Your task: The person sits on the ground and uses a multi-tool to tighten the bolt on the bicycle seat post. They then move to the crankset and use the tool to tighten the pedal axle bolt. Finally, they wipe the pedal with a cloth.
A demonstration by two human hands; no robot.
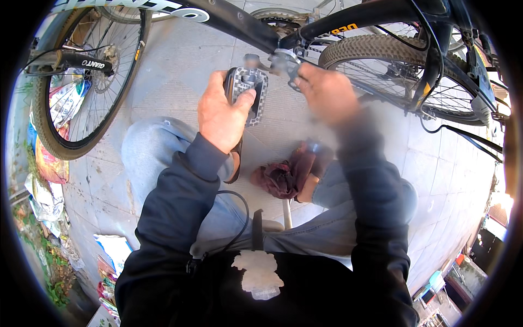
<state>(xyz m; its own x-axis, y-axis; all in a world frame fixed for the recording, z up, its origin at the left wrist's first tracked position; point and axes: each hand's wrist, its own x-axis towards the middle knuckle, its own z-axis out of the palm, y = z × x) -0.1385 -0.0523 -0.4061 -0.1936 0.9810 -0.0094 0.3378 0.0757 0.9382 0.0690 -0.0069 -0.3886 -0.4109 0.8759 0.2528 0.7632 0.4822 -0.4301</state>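
Note:
My left hand (223, 111) is closed around a dark block that looks like a bicycle pedal (248, 82), its thumb pressed on the near side. A black-and-white checkered surface shows around and beneath it; I cannot tell whether that is part of the pedal or footwear below. To its right, my right hand (327, 92) is smeared by motion. Its fingers are closed at the bicycle's crank arm (291, 68), below the black frame (239, 22). The fingertips partly cover the crank.
A knobby tyre (376, 52) stands at the far right, a spoked wheel (90, 82) at the left. A maroon cloth (280, 177) lies by my right ankle. Bags and wrappers (54, 185) line the left edge. Grey paving tiles (169, 71) run under the bicycle.

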